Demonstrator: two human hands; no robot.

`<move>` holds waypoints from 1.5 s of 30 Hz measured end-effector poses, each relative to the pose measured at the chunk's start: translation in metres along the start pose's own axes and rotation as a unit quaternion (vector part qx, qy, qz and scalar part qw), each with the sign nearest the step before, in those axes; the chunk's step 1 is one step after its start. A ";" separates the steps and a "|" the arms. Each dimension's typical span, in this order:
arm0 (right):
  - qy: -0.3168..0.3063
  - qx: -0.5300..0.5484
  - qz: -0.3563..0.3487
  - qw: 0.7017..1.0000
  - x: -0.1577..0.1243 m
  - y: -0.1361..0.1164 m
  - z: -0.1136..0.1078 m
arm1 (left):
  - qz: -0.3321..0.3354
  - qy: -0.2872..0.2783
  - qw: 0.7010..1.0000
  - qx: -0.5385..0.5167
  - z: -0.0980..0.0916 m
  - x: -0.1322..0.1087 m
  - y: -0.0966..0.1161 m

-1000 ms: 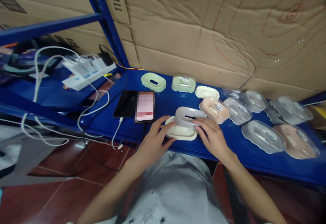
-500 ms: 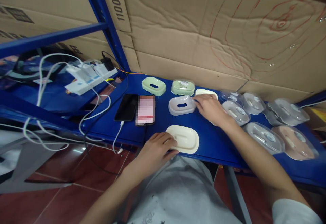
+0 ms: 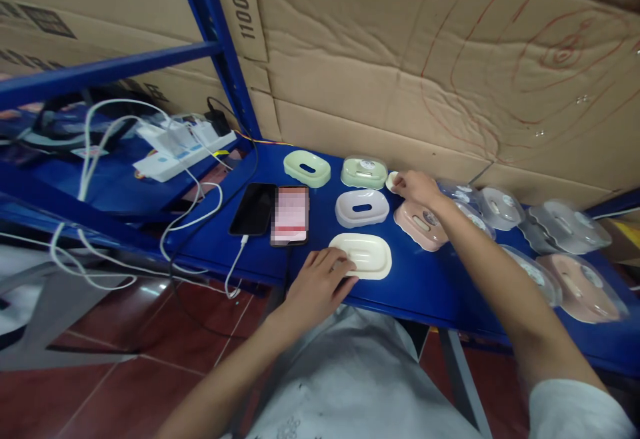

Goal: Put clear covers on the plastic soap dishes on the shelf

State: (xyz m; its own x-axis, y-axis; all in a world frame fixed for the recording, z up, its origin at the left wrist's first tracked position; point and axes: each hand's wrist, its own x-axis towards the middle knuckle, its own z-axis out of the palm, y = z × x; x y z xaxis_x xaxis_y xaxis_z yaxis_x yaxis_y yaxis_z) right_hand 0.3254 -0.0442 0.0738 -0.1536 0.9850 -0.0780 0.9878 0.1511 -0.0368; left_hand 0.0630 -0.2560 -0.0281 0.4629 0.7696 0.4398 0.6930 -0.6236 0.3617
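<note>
A cream oval soap dish tray [image 3: 369,256] lies near the front edge of the shelf. My left hand [image 3: 325,277] grips its left end, fingers over the rim and thumb by the near side. At the back, my right hand [image 3: 419,187] has its fingers closed on another cream soap dish piece [image 3: 391,181], mostly hidden behind the hand. Below that hand sits a pink soap dish [image 3: 423,224]. A pale lilac dish [image 3: 362,208] with a slot stands between the two hands. Behind it are a green lidded soap dish [image 3: 364,172] and a green slotted dish [image 3: 307,168].
Two phones, one dark [image 3: 253,209] and one lit [image 3: 290,216], lie at the left, with a white cable. Several clear-lidded soap dishes [image 3: 583,286] fill the right. A power strip [image 3: 185,159], a blue post [image 3: 220,52] and cardboard [image 3: 350,39] border the shelf.
My right hand has moved back and closed on the cream piece at the rear, uncovering the pink dish. The cream tray under my left hand has shifted slightly away from the front edge.
</note>
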 end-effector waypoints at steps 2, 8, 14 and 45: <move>0.058 0.022 -0.035 0.997 -0.020 -0.001 -0.006 | -0.002 -0.004 1.000 0.002 -0.001 0.001 0.000; 0.192 0.057 -0.248 0.948 -0.142 -0.011 0.011 | -0.007 0.006 1.000 -0.012 -0.001 0.000 0.000; 0.195 0.067 -0.230 0.951 -0.227 -0.022 0.071 | -0.019 0.039 0.999 -0.013 0.004 -0.001 -0.003; 0.220 0.044 -0.315 0.922 -0.166 0.002 0.054 | -0.008 0.070 0.996 0.055 -0.030 0.012 -0.007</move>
State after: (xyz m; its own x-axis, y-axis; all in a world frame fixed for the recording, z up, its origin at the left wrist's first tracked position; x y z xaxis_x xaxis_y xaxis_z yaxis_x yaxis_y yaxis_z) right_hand 0.3512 -0.2122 0.0329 -0.6523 0.6458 0.3968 0.6973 0.7165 -0.0197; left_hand 0.0477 -0.2466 -0.0007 0.3741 0.7480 0.5482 0.7596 -0.5863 0.2816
